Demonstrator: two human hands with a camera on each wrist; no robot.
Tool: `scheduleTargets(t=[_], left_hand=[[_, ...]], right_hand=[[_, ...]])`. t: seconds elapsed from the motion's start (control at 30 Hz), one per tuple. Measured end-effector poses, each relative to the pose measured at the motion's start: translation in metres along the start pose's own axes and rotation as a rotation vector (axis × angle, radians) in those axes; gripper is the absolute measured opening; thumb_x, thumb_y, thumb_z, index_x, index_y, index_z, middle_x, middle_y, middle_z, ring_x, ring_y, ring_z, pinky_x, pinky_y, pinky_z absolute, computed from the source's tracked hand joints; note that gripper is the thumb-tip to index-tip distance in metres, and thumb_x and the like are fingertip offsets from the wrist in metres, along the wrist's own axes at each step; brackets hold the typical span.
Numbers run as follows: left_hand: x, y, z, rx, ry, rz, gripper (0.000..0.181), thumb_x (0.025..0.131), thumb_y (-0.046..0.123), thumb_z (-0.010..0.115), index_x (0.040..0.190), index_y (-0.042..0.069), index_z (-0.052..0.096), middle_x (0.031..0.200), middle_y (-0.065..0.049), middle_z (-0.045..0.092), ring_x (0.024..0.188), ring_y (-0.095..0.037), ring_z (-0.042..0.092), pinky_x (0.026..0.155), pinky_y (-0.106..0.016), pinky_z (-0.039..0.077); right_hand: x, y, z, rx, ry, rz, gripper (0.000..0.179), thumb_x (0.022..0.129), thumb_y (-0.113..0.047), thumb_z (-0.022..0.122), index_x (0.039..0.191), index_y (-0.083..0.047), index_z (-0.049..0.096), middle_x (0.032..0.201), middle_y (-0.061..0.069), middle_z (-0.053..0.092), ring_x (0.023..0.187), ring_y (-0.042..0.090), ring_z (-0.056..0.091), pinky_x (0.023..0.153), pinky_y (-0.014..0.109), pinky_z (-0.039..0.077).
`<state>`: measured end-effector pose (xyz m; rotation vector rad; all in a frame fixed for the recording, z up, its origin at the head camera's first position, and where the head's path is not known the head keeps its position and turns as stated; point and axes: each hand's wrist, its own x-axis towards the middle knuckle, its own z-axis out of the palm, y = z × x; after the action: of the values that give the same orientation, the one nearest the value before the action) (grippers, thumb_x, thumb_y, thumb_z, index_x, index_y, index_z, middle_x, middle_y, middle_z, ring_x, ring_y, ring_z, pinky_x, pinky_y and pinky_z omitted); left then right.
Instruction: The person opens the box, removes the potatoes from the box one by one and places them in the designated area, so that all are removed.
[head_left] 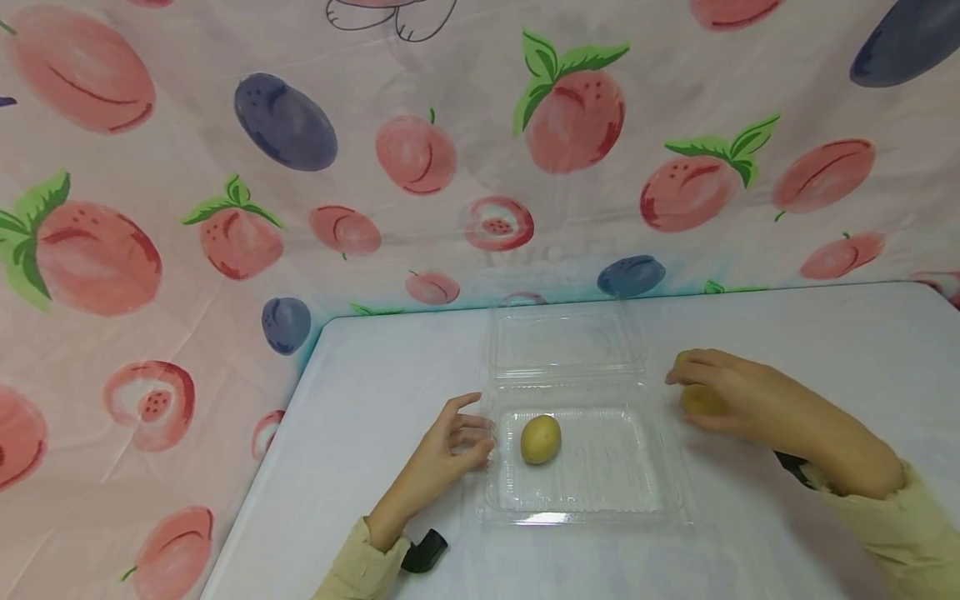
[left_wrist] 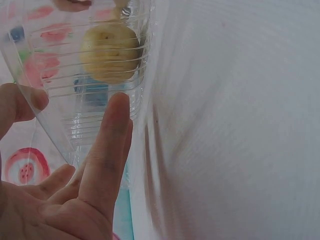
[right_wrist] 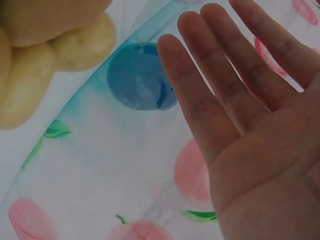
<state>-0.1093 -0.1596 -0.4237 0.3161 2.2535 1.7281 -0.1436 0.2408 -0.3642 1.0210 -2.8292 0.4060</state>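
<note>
A single yellow potato [head_left: 541, 439] [left_wrist: 110, 52] sits inside a clear plastic clamshell box [head_left: 585, 518], toward its left side. My left hand [head_left: 437, 454] [left_wrist: 95, 175] is at the box's left wall, thumb and fingers apart and holding nothing; its fingertips are right at the plastic. To the right of the box, my right hand [head_left: 738, 390] [right_wrist: 265, 130] reaches over loose potatoes [head_left: 703, 400] [right_wrist: 85, 45] on the table, partly hiding them. In the right wrist view its fingers are straight, beside the potatoes.
The clear lid [head_left: 562, 342] lies folded back behind the box, toward the far table edge. White cloth covers the table [head_left: 360, 375]. A fruit-patterned curtain [head_left: 465, 92] hangs behind it and down its left side. Black straps [head_left: 425, 552] sit at both wrists.
</note>
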Motion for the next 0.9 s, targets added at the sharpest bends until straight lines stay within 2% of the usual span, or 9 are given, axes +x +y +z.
scheduleTargets(t=[0.2,0.37,0.47,0.6,0.73,0.83,0.9], left_hand=[[0.001,-0.001,0.000,0.015,0.001,0.002,0.068,0.096,0.013,0.067,0.152,0.011,0.029,0.131,-0.021,0.056,0.116,-0.032,0.062,0.082,-0.029,0.060],[0.000,-0.001,0.000,0.022,-0.001,0.010,0.067,0.096,0.013,0.066,0.152,0.011,0.029,0.131,-0.021,0.056,0.115,-0.030,0.062,0.082,-0.030,0.061],[-0.001,-0.001,0.000,0.021,-0.003,0.012,0.068,0.096,0.014,0.066,0.152,0.011,0.028,0.131,-0.021,0.056,0.115,-0.030,0.062,0.082,-0.030,0.061],[-0.001,0.000,0.000,0.017,-0.003,0.006,0.068,0.096,0.013,0.066,0.152,0.011,0.028,0.131,-0.021,0.056,0.116,-0.031,0.062,0.082,-0.029,0.060],[0.000,-0.001,0.000,0.011,0.000,0.003,0.067,0.096,0.012,0.067,0.152,0.013,0.029,0.131,-0.022,0.056,0.116,-0.033,0.061,0.082,-0.029,0.061],[0.000,-0.001,0.000,0.008,0.001,0.001,0.067,0.096,0.012,0.067,0.152,0.014,0.030,0.131,-0.021,0.056,0.116,-0.033,0.062,0.082,-0.030,0.061],[0.000,-0.002,0.000,0.009,0.001,0.002,0.067,0.096,0.012,0.067,0.151,0.015,0.030,0.131,-0.021,0.056,0.115,-0.032,0.062,0.081,-0.030,0.061]], right_hand=[[0.006,-0.008,0.000,0.000,0.002,-0.013,0.037,0.077,-0.017,0.084,0.111,-0.015,0.069,0.112,-0.005,0.062,0.102,0.015,0.062,0.083,0.040,0.058],[0.011,-0.014,0.001,0.002,0.014,-0.041,0.037,0.077,-0.015,0.084,0.111,-0.015,0.069,0.112,-0.005,0.062,0.095,0.012,0.061,0.081,0.038,0.058],[0.014,-0.018,0.002,0.011,0.003,-0.039,0.038,0.077,-0.017,0.085,0.112,-0.017,0.069,0.114,-0.003,0.062,0.098,0.015,0.062,0.078,0.039,0.058],[0.020,-0.025,0.003,0.006,-0.037,0.002,0.037,0.079,-0.023,0.084,0.113,-0.019,0.069,0.117,-0.002,0.063,0.106,0.022,0.062,0.070,0.039,0.059],[0.026,-0.030,0.004,0.012,-0.038,-0.032,0.036,0.079,-0.021,0.084,0.112,-0.017,0.069,0.115,-0.001,0.065,0.105,0.025,0.063,0.077,0.043,0.058],[0.030,-0.032,0.005,0.020,-0.028,-0.084,0.036,0.079,-0.018,0.084,0.111,-0.014,0.069,0.113,-0.001,0.065,0.101,0.025,0.064,0.085,0.049,0.054],[0.032,-0.034,0.005,0.016,-0.034,-0.093,0.036,0.080,-0.019,0.083,0.112,-0.014,0.069,0.113,-0.001,0.065,0.101,0.022,0.065,0.085,0.048,0.054]])
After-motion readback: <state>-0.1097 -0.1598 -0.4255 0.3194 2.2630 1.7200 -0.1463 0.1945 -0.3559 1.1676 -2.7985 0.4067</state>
